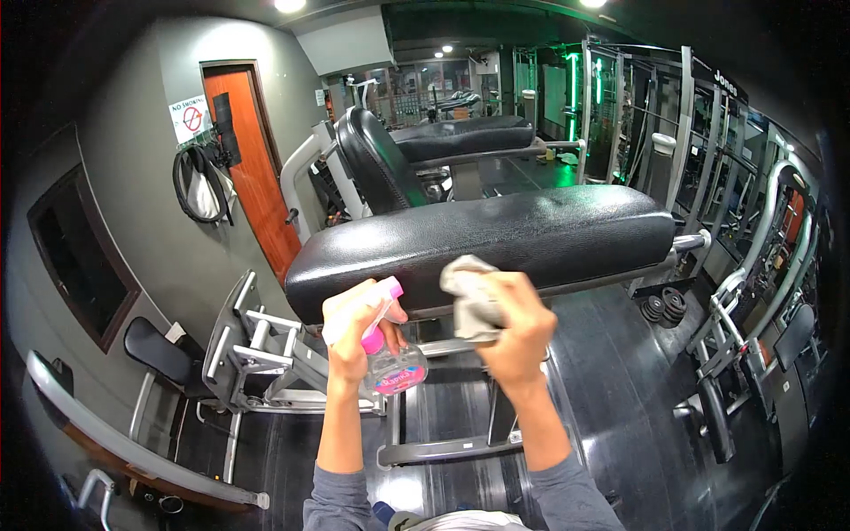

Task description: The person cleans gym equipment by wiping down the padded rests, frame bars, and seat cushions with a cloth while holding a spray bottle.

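Note:
My left hand [347, 332] is closed round the neck of a clear spray bottle [396, 369] with a pink trigger head and a pink label. In my right hand [518, 329] is a bunched, light grey cloth [472, 296], gripped between the fingers and thumb. Both hands are held up in front of the long black padded bench [496, 237], whose surface looks shiny. Whether the cloth touches the pad's near edge, I cannot tell.
Behind the bench stands another black padded machine seat [376, 159]. Metal frame bars [443, 453] run below my hands. Weight plates [664, 307] lie on the floor at right, near more machines. An orange door [252, 159] is set in the left wall.

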`<state>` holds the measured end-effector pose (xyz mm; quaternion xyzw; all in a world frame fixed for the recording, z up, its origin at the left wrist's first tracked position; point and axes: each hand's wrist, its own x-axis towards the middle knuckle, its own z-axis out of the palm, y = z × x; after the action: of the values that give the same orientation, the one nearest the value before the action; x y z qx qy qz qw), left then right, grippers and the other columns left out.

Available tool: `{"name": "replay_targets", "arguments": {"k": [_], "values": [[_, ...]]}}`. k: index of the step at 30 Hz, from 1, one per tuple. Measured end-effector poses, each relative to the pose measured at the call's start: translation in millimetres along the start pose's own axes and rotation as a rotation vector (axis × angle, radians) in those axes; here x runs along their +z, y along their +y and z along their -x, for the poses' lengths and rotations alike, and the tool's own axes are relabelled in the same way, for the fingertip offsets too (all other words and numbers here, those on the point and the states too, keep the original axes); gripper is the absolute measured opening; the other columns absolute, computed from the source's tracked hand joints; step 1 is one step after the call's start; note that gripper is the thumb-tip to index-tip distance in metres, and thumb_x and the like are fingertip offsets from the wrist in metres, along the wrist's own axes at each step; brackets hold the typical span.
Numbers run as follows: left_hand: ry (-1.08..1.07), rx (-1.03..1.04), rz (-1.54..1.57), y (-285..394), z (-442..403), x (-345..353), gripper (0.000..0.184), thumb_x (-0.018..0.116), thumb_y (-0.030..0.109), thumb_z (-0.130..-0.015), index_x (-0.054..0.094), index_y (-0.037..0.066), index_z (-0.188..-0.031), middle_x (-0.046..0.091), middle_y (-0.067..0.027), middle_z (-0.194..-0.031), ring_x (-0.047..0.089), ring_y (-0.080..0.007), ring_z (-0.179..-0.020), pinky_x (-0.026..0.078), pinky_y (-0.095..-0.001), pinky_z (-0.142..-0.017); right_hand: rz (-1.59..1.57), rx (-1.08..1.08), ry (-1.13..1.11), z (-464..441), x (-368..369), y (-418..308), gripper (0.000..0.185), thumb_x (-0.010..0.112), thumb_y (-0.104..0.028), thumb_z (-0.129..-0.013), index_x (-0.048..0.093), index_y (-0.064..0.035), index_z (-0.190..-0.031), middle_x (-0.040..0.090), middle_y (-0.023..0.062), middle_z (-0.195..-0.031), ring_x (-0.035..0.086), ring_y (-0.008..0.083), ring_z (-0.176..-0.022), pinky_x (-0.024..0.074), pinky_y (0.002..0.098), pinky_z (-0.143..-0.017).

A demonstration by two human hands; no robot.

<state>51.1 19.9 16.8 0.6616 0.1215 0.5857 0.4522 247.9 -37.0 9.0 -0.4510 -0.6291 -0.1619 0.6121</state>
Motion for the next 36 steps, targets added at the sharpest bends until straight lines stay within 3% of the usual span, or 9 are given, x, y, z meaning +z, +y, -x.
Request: {"name": "replay_targets", "arguments": {"k": [3,10,16,19,23,28,29,33,36], "values": [[-0.013,0.016,0.006,-1,0,1,0.034,0.051,0.020,-0.093,0.061,-0.010,-0.079,0.062,-0.0157,-0.072,0.059,-0.0202,-0.043,0.051,-0.0294,-0.046,0.039,0.044,0.245,2,-7,20,0.047,0.076,-0.004,-0.063,0.070,-0.0082,-0.110,0.066,0.0104,-0.101,0.070,0.0281,-0.087,0.0550,0.0348,-0.076],[-0.018,0.054,0.009,-7,2,2,0.033,0.050,0.018,-0.095,0.062,-0.010,-0.081,0.062,-0.0160,-0.072,0.059,-0.0197,-0.044,0.051,-0.0291,-0.046,0.044,-0.120,0.024,39,28,23,0.039,0.073,-0.018,-0.070,0.072,-0.0152,-0.109,0.068,0.0033,-0.101,0.070,0.0234,-0.088,0.0566,0.0341,-0.072],[0.044,0.012,-0.127,-2,1,10,0.043,0.049,0.032,-0.092,0.060,-0.007,-0.078,0.062,-0.0179,-0.070,0.056,-0.0203,-0.041,0.050,-0.0307,-0.045,0.035,0.035,0.440,12,-6,41,0.037,0.077,-0.006,-0.068,0.071,-0.0039,-0.105,0.068,0.0127,-0.098,0.069,0.0297,-0.089,0.0553,0.0356,-0.077],[0.015,0.057,-0.044,-8,1,7,0.033,0.051,0.018,-0.095,0.063,-0.012,-0.089,0.062,-0.0154,-0.074,0.058,-0.0194,-0.044,0.050,-0.0281,-0.045,0.038,-0.022,0.281,0,-6,21,0.045,0.075,-0.003,-0.064,0.069,-0.0059,-0.109,0.066,0.0113,-0.101,0.069,0.0293,-0.086,0.0546,0.0345,-0.076],[0.048,0.060,-0.016,-6,1,16,0.033,0.051,0.019,-0.095,0.063,-0.011,-0.092,0.062,-0.0151,-0.075,0.058,-0.0188,-0.045,0.050,-0.0283,-0.044,-0.008,0.027,-0.014,-8,-3,-3,0.040,0.073,-0.006,-0.066,0.070,-0.0116,-0.105,0.065,0.0076,-0.095,0.067,0.0307,-0.084,0.0533,0.0362,-0.073],[-0.029,-0.108,-0.097,8,-4,39,0.043,0.052,0.033,-0.095,0.061,-0.006,-0.080,0.063,-0.0152,-0.072,0.057,-0.0195,-0.043,0.051,-0.0302,-0.046,0.102,-0.017,0.275,-31,-47,35,0.043,0.070,0.000,-0.062,0.071,-0.0113,-0.104,0.067,0.0072,-0.094,0.068,0.0280,-0.082,0.0527,0.0365,-0.072],[-0.064,-0.094,-0.074,8,-6,42,0.043,0.051,0.033,-0.096,0.061,-0.006,-0.081,0.064,-0.0155,-0.073,0.058,-0.0200,-0.044,0.052,-0.0300,-0.048,0.118,0.104,0.333,-33,-54,39,0.040,0.067,0.003,-0.064,0.072,-0.0090,-0.101,0.068,0.0085,-0.092,0.068,0.0281,-0.085,0.0522,0.0370,-0.074],[-0.121,-0.089,-0.030,4,-19,59,0.036,0.053,0.025,-0.099,0.066,-0.008,-0.091,0.066,-0.0123,-0.074,0.060,-0.0152,-0.047,0.052,-0.0276,-0.049,0.176,-0.005,0.189,-41,-51,28,0.049,0.070,-0.001,-0.061,0.069,-0.0107,-0.108,0.064,0.0078,-0.097,0.065,0.0320,-0.090,0.0522,0.0408,-0.074],[-0.091,-0.023,0.027,-6,-24,69,0.035,0.054,0.024,-0.099,0.066,-0.008,-0.095,0.066,-0.0123,-0.074,0.060,-0.0152,-0.047,0.052,-0.0272,-0.049,0.059,-0.016,0.026,-29,-33,10,0.038,0.069,-0.007,-0.066,0.071,-0.0082,-0.104,0.064,0.0114,-0.093,0.066,0.0314,-0.085,0.0522,0.0373,-0.075]]}}
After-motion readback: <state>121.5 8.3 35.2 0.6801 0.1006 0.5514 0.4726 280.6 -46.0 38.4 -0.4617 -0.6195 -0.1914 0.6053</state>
